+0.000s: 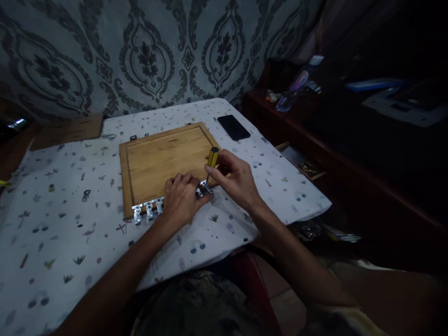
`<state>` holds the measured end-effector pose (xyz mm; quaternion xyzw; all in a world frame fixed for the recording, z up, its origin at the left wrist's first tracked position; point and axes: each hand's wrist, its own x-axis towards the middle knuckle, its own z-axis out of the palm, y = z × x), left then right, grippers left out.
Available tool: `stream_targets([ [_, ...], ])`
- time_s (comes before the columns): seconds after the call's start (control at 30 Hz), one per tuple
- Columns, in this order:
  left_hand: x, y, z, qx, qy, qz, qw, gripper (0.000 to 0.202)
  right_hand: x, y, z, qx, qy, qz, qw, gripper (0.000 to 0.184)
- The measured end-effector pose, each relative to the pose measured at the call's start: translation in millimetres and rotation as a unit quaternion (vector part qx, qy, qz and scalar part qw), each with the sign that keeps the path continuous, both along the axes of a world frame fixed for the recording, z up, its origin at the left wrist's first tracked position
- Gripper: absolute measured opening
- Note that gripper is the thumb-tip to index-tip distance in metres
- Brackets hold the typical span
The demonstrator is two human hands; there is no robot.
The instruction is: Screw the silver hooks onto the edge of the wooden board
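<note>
A wooden board (161, 158) with a raised rim lies on a table covered by a white patterned cloth (70, 224). A metal hook rail (149, 208) runs along the board's near edge. My left hand (182, 198) lies on the rail with its fingers curled, pressing it against the board. My right hand (234, 177) grips a screwdriver (211, 164) with a yellow and black handle. The tool stands nearly upright with its tip at the rail's right end.
A black phone (234, 127) lies on the cloth behind the board to the right. A brown cardboard piece (68, 130) sits at the back left. A dark wooden shelf (336, 154) with clutter stands to the right of the table.
</note>
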<state>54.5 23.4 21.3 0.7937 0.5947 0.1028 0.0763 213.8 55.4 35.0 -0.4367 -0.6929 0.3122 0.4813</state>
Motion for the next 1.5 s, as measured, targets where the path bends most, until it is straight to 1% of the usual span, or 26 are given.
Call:
stream_targets([
  [0.07,-0.4,-0.3,-0.3,0.0,-0.002,-0.001,1.0,0.04,0.8,-0.6,6.0,0.017,-0.022,-0.023,0.999,0.026],
  [0.13,-1.0,-0.4,-0.9,-0.001,-0.003,-0.004,1.0,0.041,0.8,0.1,10.0,0.029,-0.007,-0.024,0.999,0.025],
  [0.2,-1.6,-0.2,-1.5,-0.002,-0.003,-0.007,1.0,0.04,-0.7,2.2,11.5,0.019,0.048,0.002,0.999,0.024],
  [0.3,-2.3,0.1,-2.4,-0.005,-0.003,-0.008,1.0,0.04,-5.7,6.9,11.0,-0.011,0.141,0.045,0.989,0.026],
  [0.37,-2.6,0.1,-2.7,-0.005,-0.003,-0.01,1.0,0.042,-10.4,10.2,10.5,-0.024,0.177,0.071,0.981,0.029],
  [0.43,-2.8,-0.1,-3.2,-0.002,-0.004,-0.014,1.0,0.042,-15.3,13.2,11.4,-0.023,0.207,0.086,0.974,0.035],
  [0.53,-3.3,0.0,-4.3,0.0,-0.005,-0.02,1.0,0.042,-20.0,16.1,16.5,0.02,0.286,0.055,0.956,0.049],
  [0.6,-3.7,0.2,-5.1,-0.001,-0.004,-0.022,1.0,0.041,-20.4,17.2,21.2,0.036,0.313,0.03,0.949,0.053],
  [0.67,-4.0,0.3,-5.6,-0.001,-0.004,-0.024,1.0,0.04,-19.8,18.0,24.6,0.034,0.301,0.007,0.953,0.054],
  [0.73,-4.2,0.2,-5.6,0.002,-0.004,-0.025,1.0,0.039,-20.3,19.1,24.7,0.036,0.283,-0.001,0.959,0.055],
  [0.83,-4.1,-0.3,-4.9,0.006,-0.007,-0.025,1.0,0.038,-24.1,22.0,18.4,0.053,0.245,0.007,0.968,0.055],
  [0.93,-3.6,-0.4,-4.6,0.004,-0.008,-0.022,1.0,0.037,-28.7,26.0,9.7,0.048,0.209,-0.012,0.977,0.055],
  [1.1,-3.3,0.6,-5.2,-0.002,-0.005,-0.015,1.0,0.035,-31.6,30.0,2.6,0.029,0.206,-0.022,0.978,0.054],
  [1.33,-2.8,0.6,-4.4,-0.013,-0.018,-0.02,1.0,0.036,-37.3,27.5,4.6,0.002,0.275,-0.009,0.961,0.053],
  [1.4,-2.6,0.2,-4.3,-0.011,-0.015,-0.018,1.0,0.036,-40.0,26.5,6.6,-0.002,0.274,-0.009,0.962,0.055],
  [1.5,-2.3,0.1,-4.1,-0.006,-0.013,-0.015,1.0,0.036,-41.7,25.8,11.4,-0.033,0.234,-0.001,0.972,0.06],
])
